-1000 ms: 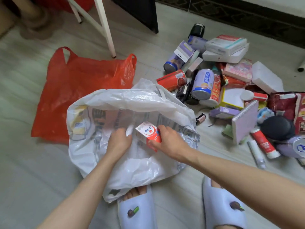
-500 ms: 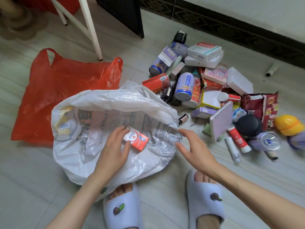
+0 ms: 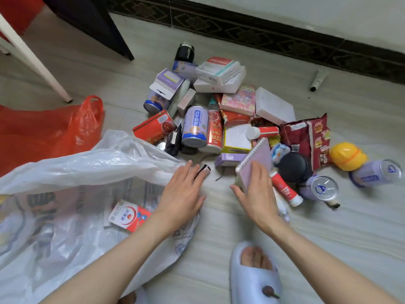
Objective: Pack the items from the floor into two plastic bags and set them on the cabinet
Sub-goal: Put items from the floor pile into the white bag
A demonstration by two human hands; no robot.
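Note:
A white plastic bag [image 3: 72,170] lies open on the floor at the left, with a red-and-white carton [image 3: 129,216] inside it. A red plastic bag [image 3: 48,132] lies flat behind it. My left hand [image 3: 182,194] reaches past the white bag's edge, its straight fingers over a small dark bottle [image 3: 205,168] on the floor. My right hand [image 3: 256,191] lies with straight fingers on the face of a tilted purple spiral notebook [image 3: 257,155], thumb spread at its lower left edge. Neither hand holds anything.
Cans, cartons, snack bags and tubes are heaped on the floor [image 3: 219,119] beyond my hands. A yellow toy helmet [image 3: 347,155] and two purple cans lie at the right. A white chair leg [image 3: 32,55] and a dark furniture panel [image 3: 92,25] stand at the back left. My slippered foot [image 3: 255,275] is below.
My left hand let go of the carton, which now lies in the white bag, and moved right toward the small bottle. My right hand moved forward onto the notebook. The view shifted right.

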